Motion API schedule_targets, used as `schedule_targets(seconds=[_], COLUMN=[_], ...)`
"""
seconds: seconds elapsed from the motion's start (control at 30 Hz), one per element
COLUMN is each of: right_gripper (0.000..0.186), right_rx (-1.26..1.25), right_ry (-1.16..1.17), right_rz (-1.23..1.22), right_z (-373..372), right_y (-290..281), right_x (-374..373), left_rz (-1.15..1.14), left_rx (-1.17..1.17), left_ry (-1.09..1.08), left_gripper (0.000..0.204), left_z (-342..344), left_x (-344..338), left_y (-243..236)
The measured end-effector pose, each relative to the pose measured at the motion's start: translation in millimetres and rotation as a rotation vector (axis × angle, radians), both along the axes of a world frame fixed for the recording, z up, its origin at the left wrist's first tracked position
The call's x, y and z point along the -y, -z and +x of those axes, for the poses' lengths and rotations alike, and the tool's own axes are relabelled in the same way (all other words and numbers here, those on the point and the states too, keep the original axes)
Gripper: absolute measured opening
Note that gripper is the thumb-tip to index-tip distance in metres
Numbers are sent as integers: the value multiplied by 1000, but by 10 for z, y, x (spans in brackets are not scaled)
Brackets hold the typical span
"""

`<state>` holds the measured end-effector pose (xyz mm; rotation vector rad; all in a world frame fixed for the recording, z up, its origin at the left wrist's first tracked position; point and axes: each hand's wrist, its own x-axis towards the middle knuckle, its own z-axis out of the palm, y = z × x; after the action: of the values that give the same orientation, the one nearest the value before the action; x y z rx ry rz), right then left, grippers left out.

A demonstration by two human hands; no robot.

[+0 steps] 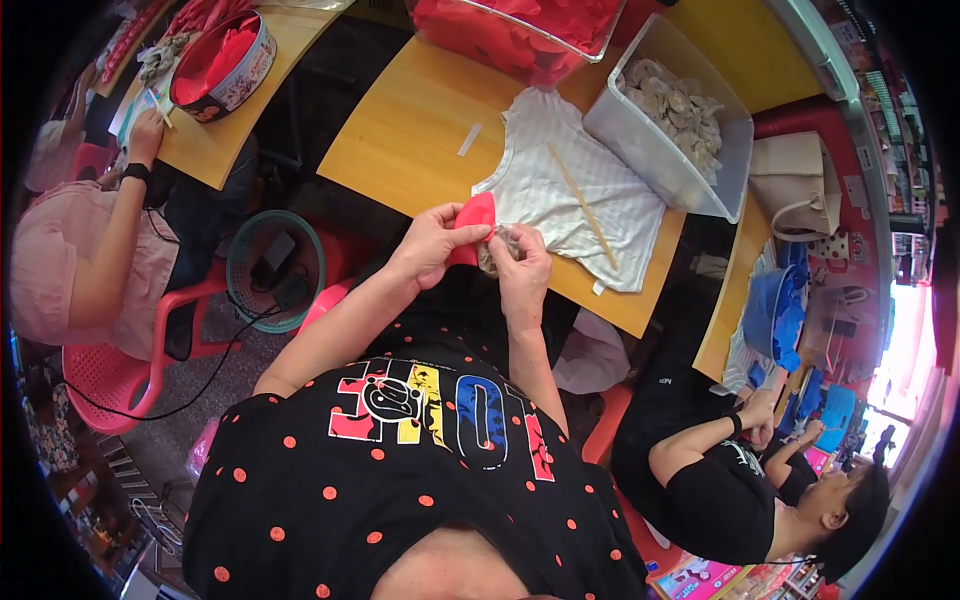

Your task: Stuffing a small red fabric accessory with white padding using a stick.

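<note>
My left hand (428, 242) pinches a red, petal-shaped piece of fabric (477, 211) between thumb and fingers, just off the near edge of the table. Close beside it, my right hand (524, 272) has its fingers closed on a small crumpled beige piece (487, 262), which touches or nearly touches the red one; the fingers partly hide it. Beyond both hands, a white striped shirt (545, 130) lies spread on the wooden table (390, 130). A thin wooden stick (583, 205) rests on top of the shirt.
A clear bin of red pieces (520, 45) and a translucent bin (735, 185) of crumpled beige pieces stand at the far side. A white strip (469, 140) lies on the table. Co-workers sit left and right. A green basket (235, 270) stands at left.
</note>
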<state>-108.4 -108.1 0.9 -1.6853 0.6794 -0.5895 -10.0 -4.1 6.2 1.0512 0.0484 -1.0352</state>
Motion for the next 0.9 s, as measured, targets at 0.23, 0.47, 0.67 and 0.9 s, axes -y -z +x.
schedule_targets(seconds=[0.23, 0.47, 0.67, 0.9], right_gripper=[21, 26, 21, 18], right_rx=[-6, -82, -131, -52], right_ry=[-167, -289, -344, -269], right_rz=[-257, -360, -514, -463], right_z=[30, -5, -8, 9], right_y=[-218, -197, -236, -224], right_x=[-106, -71, -24, -103], left_rz=[-89, -100, -130, -116], left_rx=[-155, -166, -124, -27], left_ry=[-89, 34, 0, -21], left_gripper=[32, 26, 25, 25], left_z=[45, 90, 102, 64], left_x=[-37, -92, -102, -72], left_y=[-39, -30, -49, -113])
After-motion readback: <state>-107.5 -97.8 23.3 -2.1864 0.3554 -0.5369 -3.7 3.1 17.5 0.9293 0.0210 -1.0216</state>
